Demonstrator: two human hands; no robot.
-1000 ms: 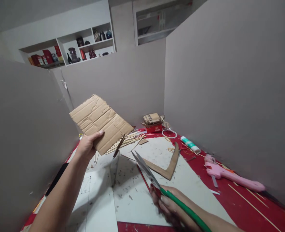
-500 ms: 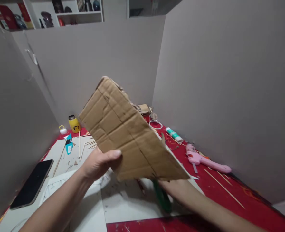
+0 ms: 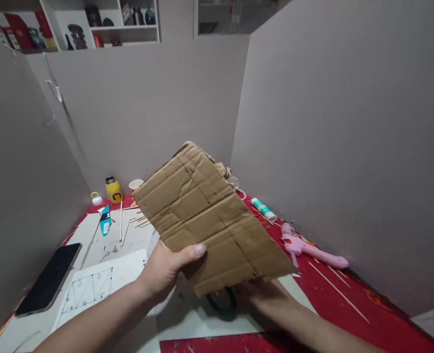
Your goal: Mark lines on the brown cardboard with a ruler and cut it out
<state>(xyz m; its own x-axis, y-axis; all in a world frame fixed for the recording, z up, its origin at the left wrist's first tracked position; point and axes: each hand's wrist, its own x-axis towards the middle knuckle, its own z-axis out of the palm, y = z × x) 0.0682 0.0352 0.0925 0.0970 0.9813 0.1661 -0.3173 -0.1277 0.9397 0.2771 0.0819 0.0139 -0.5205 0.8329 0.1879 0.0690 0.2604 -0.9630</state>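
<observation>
A creased piece of brown cardboard (image 3: 217, 220) with a drawn line across it is held up, tilted, over the table. My left hand (image 3: 168, 264) grips its lower left edge, thumb flat on the face and fingers behind. Behind the lower right edge is my right hand (image 3: 263, 294), its fingers mostly hidden by the cardboard. Beside that hand a green loop handle (image 3: 224, 309) pokes out below the board; it looks like part of a pair of scissors held there, with the blades out of sight.
On the left lie a phone (image 3: 49, 279), a paper with a drawn truss (image 3: 88, 289) and a teal cutter (image 3: 105, 220). A yellow bottle (image 3: 114, 190) and a white cup (image 3: 136, 184) stand behind. A pink glue gun (image 3: 312, 247) and thin sticks (image 3: 338, 291) lie on the right.
The cardboard and my left hand have moved right and lower. The green handle has shifted left and turned, showing its loop. More of the drawn paper and the white cup now show.
</observation>
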